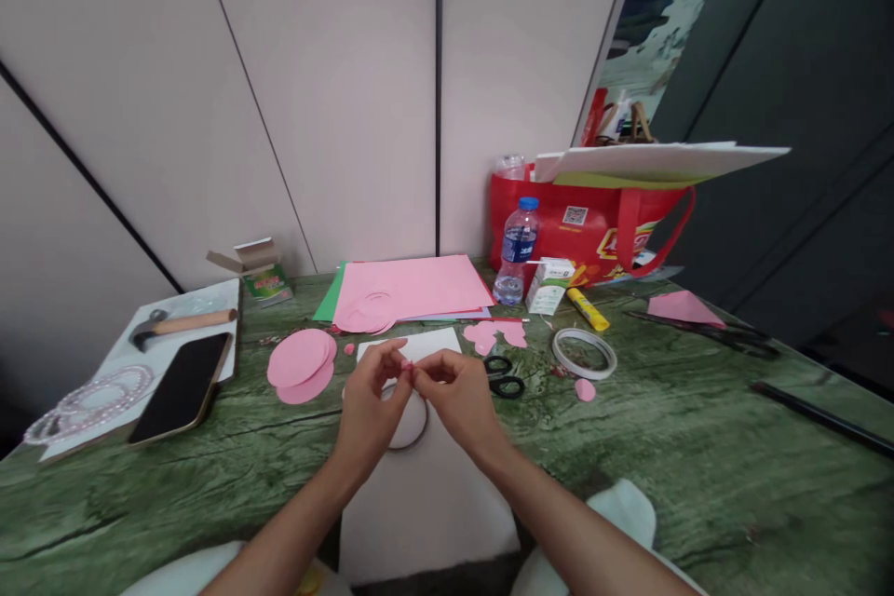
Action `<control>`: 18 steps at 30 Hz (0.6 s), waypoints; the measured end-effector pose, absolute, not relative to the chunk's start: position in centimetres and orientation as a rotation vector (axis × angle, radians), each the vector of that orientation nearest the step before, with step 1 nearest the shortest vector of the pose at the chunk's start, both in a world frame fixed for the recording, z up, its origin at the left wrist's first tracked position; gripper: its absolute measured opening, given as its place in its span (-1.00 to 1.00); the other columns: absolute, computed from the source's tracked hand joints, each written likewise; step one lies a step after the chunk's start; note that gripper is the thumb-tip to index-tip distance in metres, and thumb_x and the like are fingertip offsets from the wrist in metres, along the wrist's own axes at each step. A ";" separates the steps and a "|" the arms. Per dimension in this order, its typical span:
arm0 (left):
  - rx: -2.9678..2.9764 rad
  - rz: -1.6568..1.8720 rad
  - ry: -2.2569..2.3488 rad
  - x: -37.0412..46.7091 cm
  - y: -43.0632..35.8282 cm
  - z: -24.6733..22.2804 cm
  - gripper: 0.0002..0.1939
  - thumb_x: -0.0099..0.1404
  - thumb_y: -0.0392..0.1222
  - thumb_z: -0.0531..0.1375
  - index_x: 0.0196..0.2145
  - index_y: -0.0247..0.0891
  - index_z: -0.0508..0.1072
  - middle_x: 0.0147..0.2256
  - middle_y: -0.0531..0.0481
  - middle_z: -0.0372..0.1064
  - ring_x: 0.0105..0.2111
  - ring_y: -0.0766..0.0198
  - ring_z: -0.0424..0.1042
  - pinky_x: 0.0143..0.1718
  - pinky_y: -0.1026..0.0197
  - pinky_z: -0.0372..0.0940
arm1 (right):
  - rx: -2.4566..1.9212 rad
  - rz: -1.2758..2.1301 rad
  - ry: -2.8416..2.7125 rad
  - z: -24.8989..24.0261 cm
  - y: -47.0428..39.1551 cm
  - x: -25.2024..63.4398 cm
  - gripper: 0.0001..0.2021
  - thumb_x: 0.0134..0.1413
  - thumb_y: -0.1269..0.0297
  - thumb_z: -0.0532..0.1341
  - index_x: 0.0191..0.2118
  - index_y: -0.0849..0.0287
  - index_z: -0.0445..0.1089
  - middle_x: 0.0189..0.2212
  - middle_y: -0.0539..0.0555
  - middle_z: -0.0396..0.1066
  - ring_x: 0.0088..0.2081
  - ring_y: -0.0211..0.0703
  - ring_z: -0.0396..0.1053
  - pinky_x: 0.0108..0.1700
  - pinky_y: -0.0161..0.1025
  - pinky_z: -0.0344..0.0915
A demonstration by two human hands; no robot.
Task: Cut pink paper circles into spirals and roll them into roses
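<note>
My left hand (375, 396) and my right hand (457, 391) meet over a white sheet of paper (426, 521). Between their pinched fingertips is a small piece of pink paper (407, 367), mostly covered by the fingers. Below the hands, a roll of tape (412, 424) lies on the white sheet, partly hidden. Pink paper circles (302, 361) are stacked to the left of my left hand. Black-handled scissors (504, 382) lie just right of my right hand, near some scalloped pink paper cutouts (494, 335).
Pink sheets (419, 284) lie at the back. A water bottle (517, 251), small carton (549, 286), glue stick (588, 308) and red bag (593, 223) stand or lie back right. Another tape roll (584, 354) is at right; a hammer (182, 324) and phone (182, 388) are at left.
</note>
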State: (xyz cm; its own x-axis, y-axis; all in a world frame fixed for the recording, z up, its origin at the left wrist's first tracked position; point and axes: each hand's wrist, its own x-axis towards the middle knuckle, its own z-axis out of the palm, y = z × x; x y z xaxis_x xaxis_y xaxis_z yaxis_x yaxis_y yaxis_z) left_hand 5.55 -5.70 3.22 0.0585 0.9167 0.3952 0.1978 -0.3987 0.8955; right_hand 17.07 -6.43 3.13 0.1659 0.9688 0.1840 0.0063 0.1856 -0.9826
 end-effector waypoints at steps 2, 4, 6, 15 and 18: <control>1.666 1.382 1.120 5.6 -5.7 3.2 -0.80 0.11 -0.27 0.18 -0.25 -0.28 0.39 -0.38 0.00 0.34 -0.35 0.29 0.38 -0.31 0.23 0.33 | -1.125 0.957 -1.133 3.2 -6.5 17.0 -0.95 -0.23 0.40 0.21 -0.59 0.22 0.41 -0.62 0.00 0.43 -0.55 -0.24 0.36 -0.46 -0.33 0.30; 1.680 1.388 1.113 5.5 -5.7 3.3 -0.87 0.10 -0.26 0.19 -0.33 -0.29 0.42 -0.35 -0.03 0.36 -0.33 0.27 0.39 -0.31 0.23 0.34 | -1.103 0.993 -1.102 3.1 -6.5 17.0 -0.94 -0.23 0.38 0.21 -0.60 0.22 0.39 -0.65 -0.02 0.40 -0.58 -0.25 0.34 -0.50 -0.33 0.29; 1.691 1.408 1.116 5.5 -5.8 3.3 -0.90 0.10 -0.26 0.20 -0.37 -0.30 0.44 -0.36 -0.03 0.37 -0.34 0.28 0.39 -0.31 0.24 0.34 | -1.092 1.033 -1.094 3.1 -6.4 17.1 -0.93 -0.23 0.36 0.21 -0.59 0.22 0.39 -0.67 -0.02 0.39 -0.61 -0.26 0.32 -0.53 -0.34 0.27; 1.825 1.450 1.109 5.2 -5.7 4.0 -0.90 0.09 -0.31 0.19 -0.42 -0.25 0.52 -0.41 -0.02 0.42 -0.35 0.28 0.40 -0.38 0.28 0.35 | -1.042 1.140 -1.162 3.0 -5.9 17.8 -0.92 -0.26 0.33 0.23 -0.58 0.23 0.38 -0.68 -0.02 0.38 -0.64 -0.28 0.31 -0.56 -0.34 0.27; 1.888 1.426 1.118 5.1 -5.7 4.2 -0.90 0.09 -0.32 0.18 -0.44 -0.24 0.51 -0.41 -0.03 0.43 -0.37 0.28 0.41 -0.40 0.28 0.34 | -1.021 1.130 -1.201 3.1 -5.9 18.1 -0.94 -0.24 0.35 0.21 -0.56 0.23 0.37 -0.69 -0.03 0.37 -0.63 -0.28 0.32 -0.54 -0.33 0.28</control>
